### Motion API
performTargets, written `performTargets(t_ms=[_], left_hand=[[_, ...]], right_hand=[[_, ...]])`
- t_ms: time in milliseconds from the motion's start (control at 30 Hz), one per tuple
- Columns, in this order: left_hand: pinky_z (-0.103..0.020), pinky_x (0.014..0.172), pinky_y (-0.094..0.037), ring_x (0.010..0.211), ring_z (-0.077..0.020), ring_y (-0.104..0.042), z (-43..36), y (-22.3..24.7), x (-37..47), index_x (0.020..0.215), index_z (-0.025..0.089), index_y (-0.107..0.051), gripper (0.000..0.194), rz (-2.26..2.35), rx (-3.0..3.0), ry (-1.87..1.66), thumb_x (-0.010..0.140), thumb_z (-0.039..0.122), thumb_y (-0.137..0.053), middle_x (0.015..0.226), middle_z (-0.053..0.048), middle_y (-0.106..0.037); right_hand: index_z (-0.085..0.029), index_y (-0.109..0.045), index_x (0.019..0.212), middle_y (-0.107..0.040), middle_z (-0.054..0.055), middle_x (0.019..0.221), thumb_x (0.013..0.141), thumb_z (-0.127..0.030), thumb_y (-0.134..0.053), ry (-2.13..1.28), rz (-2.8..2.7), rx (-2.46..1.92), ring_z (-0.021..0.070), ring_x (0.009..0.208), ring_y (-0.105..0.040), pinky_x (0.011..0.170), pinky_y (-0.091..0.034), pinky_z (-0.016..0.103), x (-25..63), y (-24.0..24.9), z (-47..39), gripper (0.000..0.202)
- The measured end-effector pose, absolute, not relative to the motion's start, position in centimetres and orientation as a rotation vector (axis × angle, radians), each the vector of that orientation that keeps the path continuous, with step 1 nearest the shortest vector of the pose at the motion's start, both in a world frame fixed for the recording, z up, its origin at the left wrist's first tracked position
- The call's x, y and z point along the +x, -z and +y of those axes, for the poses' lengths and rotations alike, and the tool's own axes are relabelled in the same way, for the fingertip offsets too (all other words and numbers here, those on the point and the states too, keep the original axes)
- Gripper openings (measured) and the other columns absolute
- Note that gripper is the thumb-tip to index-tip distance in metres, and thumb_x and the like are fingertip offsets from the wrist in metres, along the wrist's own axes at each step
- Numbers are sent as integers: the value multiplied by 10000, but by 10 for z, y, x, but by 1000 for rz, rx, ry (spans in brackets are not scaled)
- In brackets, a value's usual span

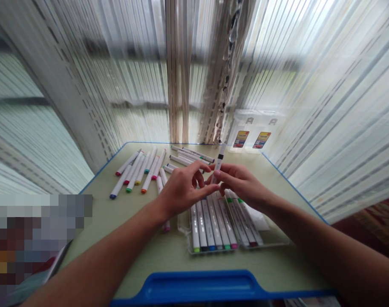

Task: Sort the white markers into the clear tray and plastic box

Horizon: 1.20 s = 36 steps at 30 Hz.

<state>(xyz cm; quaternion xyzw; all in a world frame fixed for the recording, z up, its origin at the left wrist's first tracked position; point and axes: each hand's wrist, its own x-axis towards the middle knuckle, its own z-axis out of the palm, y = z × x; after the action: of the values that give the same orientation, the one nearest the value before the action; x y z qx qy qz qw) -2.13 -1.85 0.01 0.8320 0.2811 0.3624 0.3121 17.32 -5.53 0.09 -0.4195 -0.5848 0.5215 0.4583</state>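
Note:
My right hand [240,181] pinches a white marker [218,164] with a black band, held upright and slightly tilted above the case. My left hand [186,183] is beside it, fingers curved and apart; its thumb tip reaches the marker's lower end. Below both hands a clear plastic case [213,252] lies open, with a row of white markers [210,226] in it, their end caps in several colours. At the case's right part, a few more markers [245,221] lie slanted, two with green bands.
Loose markers with coloured caps [138,170] lie on the left of the pale green table [101,221], more markers [184,155] at the back. A clear case lid with two labels [255,132] stands at the back right. String curtains [136,76] hang behind. A blue handle [200,285] edges the front.

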Motion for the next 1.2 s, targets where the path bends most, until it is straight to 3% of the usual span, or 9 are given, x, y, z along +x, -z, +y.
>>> performTargets(t_ms=[133, 300, 433, 567, 733, 1000, 1200], left_hand=[[-233, 559, -451, 584, -117, -591, -16, -2, -22, 1148, 137, -626, 353, 815, 2018, -1057, 928, 409, -666, 715, -1, -658], [-218, 534, -449, 559, -88, -551, -8, 1, -22, 1284, 135, -553, 448, 732, 1719, -1124, 906, 332, -692, 779, 7, -647], [-204, 462, -392, 492, -55, -485, -7, -2, -20, 1198, 127, -624, 368, 630, 1569, -1128, 895, 318, -707, 762, 17, -625], [-210, 455, -377, 491, -53, -480, -8, -5, -20, 1074, 108, -682, 280, 567, 1481, -1135, 880, 304, -726, 771, -14, -664], [-238, 510, -430, 552, -74, -528, -10, -5, -22, 1145, 112, -726, 312, 486, 1450, -1063, 907, 310, -686, 875, -71, -716], [-255, 556, -454, 583, -82, -542, -12, -7, -23, 1221, 118, -737, 352, 387, 1472, -1002, 903, 262, -691, 948, -111, -759], [-249, 566, -452, 585, -82, -544, -12, -7, -25, 1141, 126, -783, 305, 432, 1458, -1000, 877, 275, -743, 899, -103, -773]], right_hand=[[-157, -668, 816, -631, 30, 756, 893, -510, -692, -1294, -1464, -1023, 126, 653, -558, 571, -482, 252, 174, -1, -57, 363], [-170, -629, 776, -580, 2, 676, 909, -529, -667, -1265, -1546, -1035, 116, 601, -512, 553, -442, 252, 173, -4, -59, 385], [-163, -655, 764, -527, -18, 626, 902, -526, -680, -1218, -1555, -1035, 115, 563, -490, 531, -437, 261, 173, -3, -58, 389], [-152, -726, 828, -562, -17, 634, 834, -470, -775, -1164, -1375, -1021, 96, 535, -480, 493, -389, 247, 179, 0, -52, 322], [-171, -704, 822, -578, -29, 624, 705, -394, -893, -1140, -1095, -984, 80, 507, -466, 455, -360, 223, 190, 0, -42, 315], [-193, -638, 787, -545, -47, 615, 701, -345, -895, -1231, -975, -935, 78, 515, -455, 457, -341, 214, 190, -3, -42, 311], [-188, -636, 759, -541, -47, 558, 683, -338, -904, -1250, -987, -921, 74, 489, -432, 450, -329, 207, 188, -6, -44, 316]])
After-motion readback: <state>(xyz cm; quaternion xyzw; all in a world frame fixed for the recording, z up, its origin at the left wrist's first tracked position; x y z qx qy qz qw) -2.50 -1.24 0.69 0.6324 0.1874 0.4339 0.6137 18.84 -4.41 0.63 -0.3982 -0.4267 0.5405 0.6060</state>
